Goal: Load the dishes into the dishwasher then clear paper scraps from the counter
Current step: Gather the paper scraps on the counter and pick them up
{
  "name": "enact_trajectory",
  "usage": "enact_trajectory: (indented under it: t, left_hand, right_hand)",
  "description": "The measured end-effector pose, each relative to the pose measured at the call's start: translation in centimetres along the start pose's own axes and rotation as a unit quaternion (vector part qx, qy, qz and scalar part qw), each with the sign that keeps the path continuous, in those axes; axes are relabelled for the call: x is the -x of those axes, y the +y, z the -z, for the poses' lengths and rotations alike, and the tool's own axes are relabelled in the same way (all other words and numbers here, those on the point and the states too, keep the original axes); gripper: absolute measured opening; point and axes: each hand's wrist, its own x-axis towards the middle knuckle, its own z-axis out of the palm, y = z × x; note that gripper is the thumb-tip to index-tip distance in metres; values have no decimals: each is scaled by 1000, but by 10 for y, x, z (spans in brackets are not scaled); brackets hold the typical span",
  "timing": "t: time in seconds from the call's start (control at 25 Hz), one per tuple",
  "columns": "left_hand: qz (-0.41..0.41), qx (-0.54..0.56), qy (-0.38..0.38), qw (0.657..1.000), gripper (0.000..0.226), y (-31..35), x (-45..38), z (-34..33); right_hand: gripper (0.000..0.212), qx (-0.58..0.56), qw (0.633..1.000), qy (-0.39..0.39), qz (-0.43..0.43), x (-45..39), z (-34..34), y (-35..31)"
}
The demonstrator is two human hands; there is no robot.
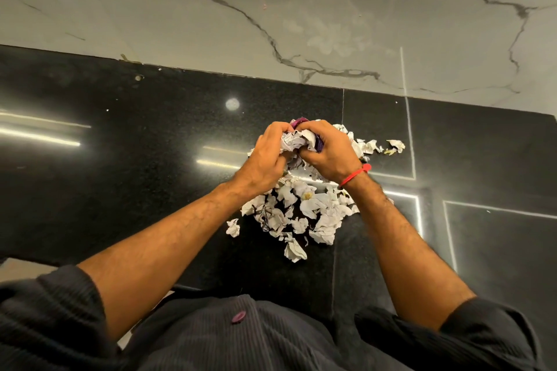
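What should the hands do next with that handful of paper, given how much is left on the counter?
Probably lift the wad clear and carry it off to a bin, none in view. Both the left hand and right hand already grip it tightly, so more squeezing gains little. A loose pile of scraps lies on the black counter beneath the wrists, needing another grab afterward.

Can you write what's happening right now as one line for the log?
step: clearing paper | left hand, right hand: both grip paper wad | loose scraps: on black counter
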Motion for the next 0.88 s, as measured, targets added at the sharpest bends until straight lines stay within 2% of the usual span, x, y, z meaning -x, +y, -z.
enact_trajectory:
  t: [0.32, 0.56, 0.88]
  left_hand:
    - [60, 26, 65, 996, 47, -29, 53, 51]
    - [115, 79, 120, 983, 39, -59, 121, 105]
    - [156, 112, 226, 955, 37, -120, 241, 198]
  right_hand:
    - [43, -79, 996, -27, 40, -9, -65, -46]
    - [40, -91, 988, -100, 73, -13, -131, -103]
    - [37, -92, 976, -173, 96, 0, -252, -220]
